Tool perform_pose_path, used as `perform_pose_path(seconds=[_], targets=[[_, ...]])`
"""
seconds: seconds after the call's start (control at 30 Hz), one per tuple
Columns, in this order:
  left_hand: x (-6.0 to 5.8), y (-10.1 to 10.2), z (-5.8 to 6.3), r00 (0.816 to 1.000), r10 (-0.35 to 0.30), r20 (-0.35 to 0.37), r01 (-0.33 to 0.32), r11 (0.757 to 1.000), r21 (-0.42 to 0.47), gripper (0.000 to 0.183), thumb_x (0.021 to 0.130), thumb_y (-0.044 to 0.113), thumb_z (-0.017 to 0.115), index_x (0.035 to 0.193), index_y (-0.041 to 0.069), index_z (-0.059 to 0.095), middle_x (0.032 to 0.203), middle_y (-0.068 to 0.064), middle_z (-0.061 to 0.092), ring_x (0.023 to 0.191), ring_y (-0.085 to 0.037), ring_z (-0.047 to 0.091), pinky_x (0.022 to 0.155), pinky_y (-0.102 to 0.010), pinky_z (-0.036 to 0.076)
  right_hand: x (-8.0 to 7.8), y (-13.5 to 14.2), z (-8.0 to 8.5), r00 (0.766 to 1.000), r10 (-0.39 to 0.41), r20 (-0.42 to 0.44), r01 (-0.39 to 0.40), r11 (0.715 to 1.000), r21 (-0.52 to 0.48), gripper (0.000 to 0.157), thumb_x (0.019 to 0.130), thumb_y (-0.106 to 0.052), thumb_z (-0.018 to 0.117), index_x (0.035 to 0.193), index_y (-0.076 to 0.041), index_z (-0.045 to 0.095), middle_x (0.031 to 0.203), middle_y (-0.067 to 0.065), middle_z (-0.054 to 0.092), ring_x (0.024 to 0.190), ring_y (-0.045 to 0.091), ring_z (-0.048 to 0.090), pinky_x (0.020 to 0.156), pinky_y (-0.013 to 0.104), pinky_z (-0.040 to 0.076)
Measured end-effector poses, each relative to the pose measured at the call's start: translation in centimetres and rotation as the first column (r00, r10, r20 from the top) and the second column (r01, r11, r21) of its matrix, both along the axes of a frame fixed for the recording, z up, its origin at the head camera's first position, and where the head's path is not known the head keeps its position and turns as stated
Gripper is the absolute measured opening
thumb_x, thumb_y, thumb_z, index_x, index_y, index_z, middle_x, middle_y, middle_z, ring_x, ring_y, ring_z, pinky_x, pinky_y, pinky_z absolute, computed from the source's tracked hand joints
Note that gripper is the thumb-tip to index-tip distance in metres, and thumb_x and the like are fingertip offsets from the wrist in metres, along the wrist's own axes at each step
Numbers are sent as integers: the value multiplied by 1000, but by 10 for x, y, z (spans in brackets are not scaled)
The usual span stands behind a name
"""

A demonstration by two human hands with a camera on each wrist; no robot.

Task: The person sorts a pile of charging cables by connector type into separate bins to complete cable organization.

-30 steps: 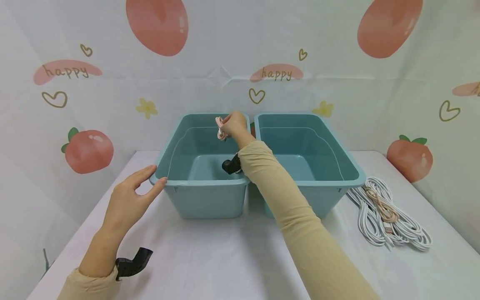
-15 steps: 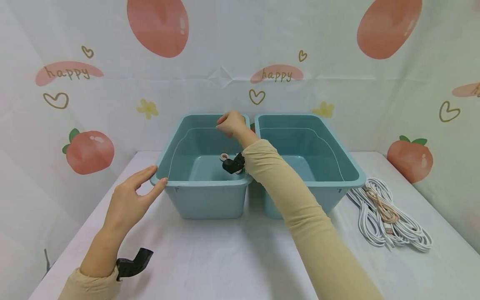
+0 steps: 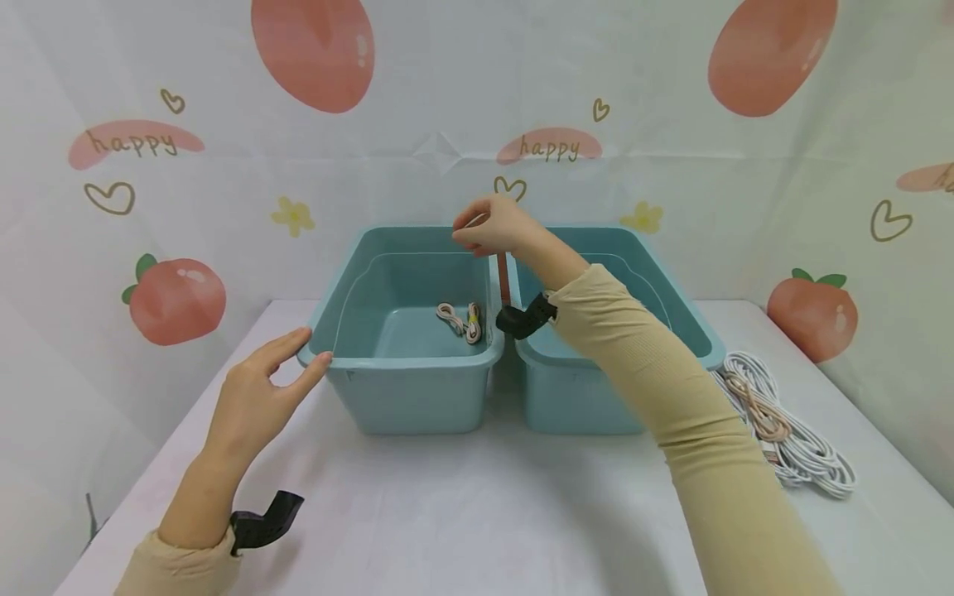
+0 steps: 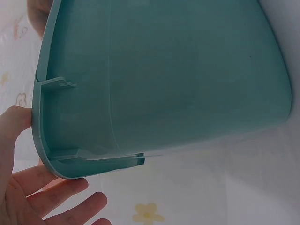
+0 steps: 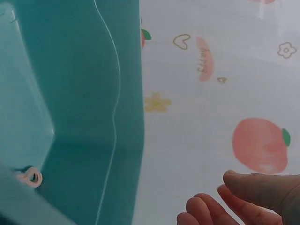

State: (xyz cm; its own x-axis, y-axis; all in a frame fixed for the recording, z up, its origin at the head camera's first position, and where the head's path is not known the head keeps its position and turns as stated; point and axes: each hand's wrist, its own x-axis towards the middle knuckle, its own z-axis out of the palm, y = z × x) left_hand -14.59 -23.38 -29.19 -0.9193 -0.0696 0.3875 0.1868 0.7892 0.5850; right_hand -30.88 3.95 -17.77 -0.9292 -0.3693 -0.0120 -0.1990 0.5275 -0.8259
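My left hand (image 3: 253, 397) holds the near left corner of the left light-blue plastic bin (image 3: 417, 364), thumb on one side and fingers on the other. In the left wrist view, the thumb and fingertips (image 4: 77, 185) rest against the bin's rim (image 4: 37, 110). My right hand (image 3: 495, 225) hovers above the back of the gap between the bins, fingers loosely bent with nothing in them. Two small coiled cables lie in the right part of the left bin: a pale pinkish one (image 3: 450, 315) and one with a yellow tie (image 3: 473, 323).
A second light-blue bin (image 3: 581, 389) stands to the right, partly hidden by my right forearm. Beyond it, a pile of white cables (image 3: 808, 463) with a tan cable (image 3: 768, 418) on top lies on the white table (image 3: 417, 513). A printed cloth (image 3: 440, 74) hangs behind.
My right hand has let go of the pale pinkish coiled cable, which dropped into the left bin. The hand then lifted and moved right. My left hand has stayed on the corner.
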Motion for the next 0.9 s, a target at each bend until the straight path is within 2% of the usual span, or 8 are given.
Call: perform_pose_path(seconds=[0.17, 0.3, 0.47, 0.67, 0.8, 0.9], targets=[[-1, 0, 0, 1000, -3, -1, 3, 1000, 2, 58, 90, 43, 57, 137, 9, 48, 138, -15, 51, 128, -37, 46, 97, -58, 42, 8, 22, 2, 1000, 16, -23, -16, 1000, 0, 31, 92, -15, 58, 120, -3, 57, 122, 16, 60, 98, 20, 61, 86, 31, 54], [-1, 0, 0, 1000, -7, -1, 7, 1000, 7, 58, 90, 42, 58, 136, 9, 49, 138, -15, 51, 128, -37, 46, 97, -57, 42, 16, 38, 2, 999, 21, -28, -21, 1000, -8, 31, 92, -16, 57, 120, -3, 57, 124, 16, 59, 106, 27, 60, 92, 36, 52], [0, 0, 0, 1000, -9, 0, 9, 1000, 15, 59, 90, 43, 57, 137, 9, 48, 138, -15, 51, 128, -37, 46, 97, -58, 42, 26, 61, -2, 1000, 15, -22, -16, 1000, -19, 32, 91, -19, 59, 120, -4, 57, 126, 14, 59, 111, 25, 60, 94, 34, 52], [0, 0, -1, 1000, -8, 7, 8, 1000, 16, 60, 90, 44, 57, 137, 10, 47, 139, -15, 50, 128, -37, 46, 97, -58, 42, 40, 92, -11, 999, -8, -52, 7, 999, -32, 33, 90, -21, 61, 119, -4, 58, 120, 11, 62, 100, 13, 64, 93, 32, 52], [-1, 0, -1, 1000, -9, 4, 9, 1000, 20, 60, 90, 44, 57, 137, 9, 47, 139, -15, 50, 128, -37, 46, 97, -58, 42, 52, 115, -15, 994, -28, -103, 24, 999, -42, 35, 89, -23, 63, 118, -2, 59, 108, 3, 67, 89, 4, 66, 84, 22, 55], [-1, 0, -1, 1000, -10, 1, 10, 1000, 24, 60, 90, 44, 57, 137, 9, 47, 139, -15, 50, 128, -38, 46, 97, -58, 41, 64, 133, -18, 992, -51, -116, 47, 998, -36, 39, 89, -27, 63, 119, -2, 58, 102, -5, 68, 87, 1, 65, 80, 16, 53]])
